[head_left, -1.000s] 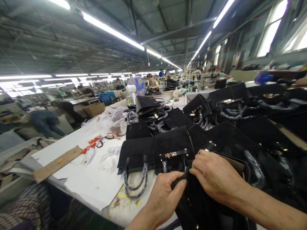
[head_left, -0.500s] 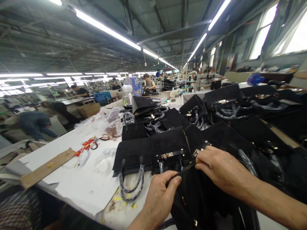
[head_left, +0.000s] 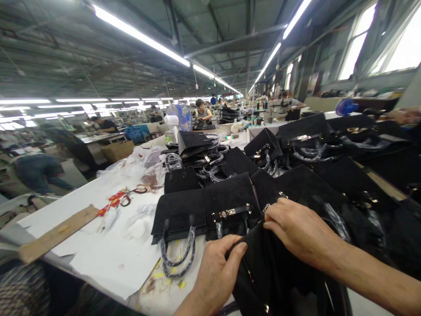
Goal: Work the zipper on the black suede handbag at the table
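Note:
A black suede handbag (head_left: 272, 276) stands open at the near edge of the white table (head_left: 108, 245). My left hand (head_left: 219, 272) pinches its near rim, fingers closed on the fabric. At the far rim my right hand (head_left: 297, 232) grips the bag with curled fingers. Just beyond my hands lie two more black handbags: one with a gold clasp (head_left: 230, 199) and one with wrapped handles (head_left: 179, 219).
Several black handbags are piled across the right and far side of the table (head_left: 329, 149). Red-handled scissors (head_left: 126, 198), plastic wrap and a cardboard strip (head_left: 54, 235) lie at left. A fan (head_left: 181, 116) and seated workers are farther back.
Both hands stay on the bag's rim. My right hand has shifted slightly up and the bag's mouth is spread a little wider. The view has drifted right and down.

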Available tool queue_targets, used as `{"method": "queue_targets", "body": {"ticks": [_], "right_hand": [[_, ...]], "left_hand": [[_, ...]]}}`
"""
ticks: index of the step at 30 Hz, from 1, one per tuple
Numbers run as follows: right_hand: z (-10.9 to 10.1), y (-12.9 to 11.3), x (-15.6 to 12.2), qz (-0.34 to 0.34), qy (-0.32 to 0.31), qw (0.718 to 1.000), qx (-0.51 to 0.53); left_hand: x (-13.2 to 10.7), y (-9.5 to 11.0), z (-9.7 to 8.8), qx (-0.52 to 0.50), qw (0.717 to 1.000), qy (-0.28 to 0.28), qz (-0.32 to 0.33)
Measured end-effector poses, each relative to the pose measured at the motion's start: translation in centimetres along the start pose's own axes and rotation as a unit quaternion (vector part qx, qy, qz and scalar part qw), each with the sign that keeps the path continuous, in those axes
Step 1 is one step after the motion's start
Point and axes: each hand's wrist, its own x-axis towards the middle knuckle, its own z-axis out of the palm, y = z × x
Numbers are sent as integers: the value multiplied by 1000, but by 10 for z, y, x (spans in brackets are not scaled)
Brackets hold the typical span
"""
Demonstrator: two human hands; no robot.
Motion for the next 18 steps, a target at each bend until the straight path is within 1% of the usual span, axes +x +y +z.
{"method": "queue_targets", "body": {"ticks": [5, 8, 12, 13, 15, 18], "right_hand": [[-1, -2, 0, 10, -5, 1000, 5], [2, 0, 0, 15, 4, 1000, 25], [3, 3, 1, -49, 2, 998, 43], [2, 3, 2, -55, -2, 998, 40], [0, 1, 1, -51, -8, 998, 31], [3, 2, -1, -54, 5, 998, 29]], "left_hand": [[0, 0, -2, 12, 1000, -11, 14], [-3, 1, -1, 10, 1000, -20, 12], [-3, 5, -4, 7, 999, -34, -4], [-1, 7, -7, 11, 999, -39, -10], [6, 13, -13, 18, 997, -71, -23], [26, 24, -19, 21, 987, -151, -49]]}}
